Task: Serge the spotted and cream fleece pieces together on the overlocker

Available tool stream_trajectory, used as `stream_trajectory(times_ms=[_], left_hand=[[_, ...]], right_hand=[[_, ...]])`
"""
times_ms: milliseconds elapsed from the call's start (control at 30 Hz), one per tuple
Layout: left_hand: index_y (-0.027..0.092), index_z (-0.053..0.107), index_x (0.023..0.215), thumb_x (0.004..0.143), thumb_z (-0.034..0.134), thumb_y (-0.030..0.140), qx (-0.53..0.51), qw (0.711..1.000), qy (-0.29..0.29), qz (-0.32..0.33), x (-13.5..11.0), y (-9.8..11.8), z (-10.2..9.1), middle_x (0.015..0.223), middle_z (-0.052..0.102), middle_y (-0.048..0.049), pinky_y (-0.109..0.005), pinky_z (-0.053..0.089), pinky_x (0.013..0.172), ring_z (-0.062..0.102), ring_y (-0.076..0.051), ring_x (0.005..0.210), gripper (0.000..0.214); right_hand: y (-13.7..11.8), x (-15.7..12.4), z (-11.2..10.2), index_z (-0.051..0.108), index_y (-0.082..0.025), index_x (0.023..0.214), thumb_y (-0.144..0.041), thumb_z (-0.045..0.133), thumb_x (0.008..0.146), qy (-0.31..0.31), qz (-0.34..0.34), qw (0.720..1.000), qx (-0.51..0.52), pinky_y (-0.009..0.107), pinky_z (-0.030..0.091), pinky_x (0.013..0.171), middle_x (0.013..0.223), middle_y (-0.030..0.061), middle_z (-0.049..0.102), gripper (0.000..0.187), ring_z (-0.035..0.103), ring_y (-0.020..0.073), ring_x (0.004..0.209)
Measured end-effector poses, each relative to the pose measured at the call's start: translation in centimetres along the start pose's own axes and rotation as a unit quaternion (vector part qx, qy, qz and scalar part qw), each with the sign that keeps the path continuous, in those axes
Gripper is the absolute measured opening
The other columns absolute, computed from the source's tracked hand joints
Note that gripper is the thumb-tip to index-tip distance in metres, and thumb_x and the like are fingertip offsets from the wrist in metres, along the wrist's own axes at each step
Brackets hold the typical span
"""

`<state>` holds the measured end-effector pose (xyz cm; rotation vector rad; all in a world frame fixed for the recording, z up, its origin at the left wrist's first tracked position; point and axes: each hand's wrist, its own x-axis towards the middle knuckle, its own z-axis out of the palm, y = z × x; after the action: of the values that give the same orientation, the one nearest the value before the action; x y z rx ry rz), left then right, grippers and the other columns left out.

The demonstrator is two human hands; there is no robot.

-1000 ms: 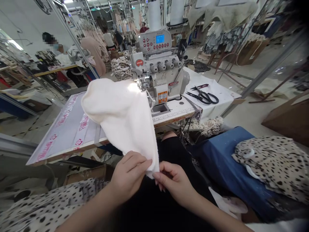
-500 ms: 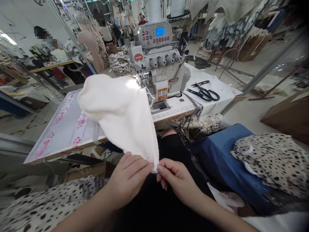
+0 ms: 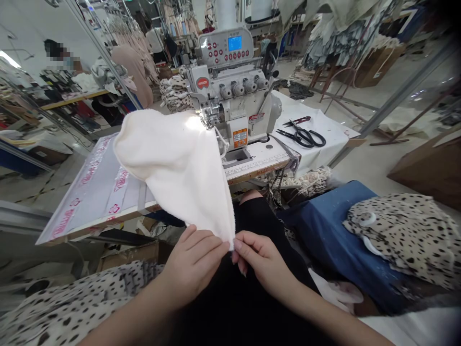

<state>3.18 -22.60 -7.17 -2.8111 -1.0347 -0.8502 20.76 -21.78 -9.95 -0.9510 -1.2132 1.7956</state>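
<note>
A cream fleece fabric piece [image 3: 180, 163] runs from the needle area of an overlock sewing machine [image 3: 234, 91] down over the table's front edge to my lap. My left hand [image 3: 196, 262] grips its lower end, fingers laid across the cloth and thumb side hidden. Just to the right, my right hand [image 3: 257, 254] pinches the bottom corner of the same piece between thumb and forefinger. Both hands almost touch at that corner. The fabric's right edge hangs fairly straight between the machine and my fingers, and the machine's lamp lights its top.
Black scissors [image 3: 302, 137] and small dark-red snips [image 3: 295, 121] lie on the table to the right. Spotted fabric [image 3: 406, 235] is piled on a blue cloth [image 3: 324, 226] at right; more spotted fabric [image 3: 72, 298] lies at lower left. A person [image 3: 61, 55] is at the far left.
The view has shifted slightly. Both hands keep their hold on the fabric's lower end, with hardly any movement of the cloth.
</note>
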Motion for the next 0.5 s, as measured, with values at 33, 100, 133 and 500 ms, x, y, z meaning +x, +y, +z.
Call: stream_trajectory(times_ms=[33, 100, 133, 500], left_hand=[[0.013, 0.056, 0.102, 0.075, 0.056, 0.003, 0.0, 1.0, -0.001, -0.002, 0.0, 0.0, 0.1, 0.09, 0.062, -0.0041, -0.035, 0.034, 0.084, 0.052, -0.015, 0.085, 0.028], [0.013, 0.056, 0.1, 0.074, 0.059, 0.005, 0.001, 1.0, 0.006, -0.005, -0.1, 0.0, 0.4, 0.089, 0.062, -0.004, -0.036, 0.034, 0.084, 0.052, -0.016, 0.085, 0.028], [0.013, 0.056, 0.099, 0.073, 0.06, 0.006, 0.003, 1.0, 0.012, -0.006, -0.1, 0.0, 0.5, 0.088, 0.062, -0.0038, -0.036, 0.034, 0.085, 0.052, -0.016, 0.084, 0.027], [0.015, 0.057, 0.092, 0.071, 0.059, 0.005, -0.011, 0.999, 0.047, -0.012, 0.0, 0.1, 0.6, 0.083, 0.062, -0.002, -0.037, 0.033, 0.089, 0.052, -0.014, 0.08, 0.023]], right_hand=[[0.0, 0.0, -0.1, 0.053, -0.014, 0.061, -0.04, 0.05, 0.082, -0.003, 0.002, 1.0, 0.018, 0.019, 0.034, 0.043, 0.052, -0.0018, 0.048, 0.033, 0.042, 0.0069, 0.044], [0.2, 0.0, -0.2, 0.054, -0.013, 0.062, -0.039, 0.047, 0.083, -0.016, 0.004, 0.997, 0.069, 0.019, 0.034, 0.042, 0.054, -0.0007, 0.05, 0.035, 0.043, 0.0069, 0.044], [0.3, 0.0, -0.3, 0.055, -0.013, 0.063, -0.04, 0.045, 0.084, -0.026, 0.005, 0.995, 0.096, 0.019, 0.035, 0.042, 0.056, 0.0, 0.051, 0.035, 0.044, 0.0069, 0.044], [-0.4, -0.3, -1.7, 0.055, -0.016, 0.099, -0.019, 0.045, 0.084, 0.015, -0.23, 0.948, -0.22, 0.022, 0.045, 0.056, 0.093, 0.008, 0.053, 0.018, 0.052, 0.0118, 0.07]])
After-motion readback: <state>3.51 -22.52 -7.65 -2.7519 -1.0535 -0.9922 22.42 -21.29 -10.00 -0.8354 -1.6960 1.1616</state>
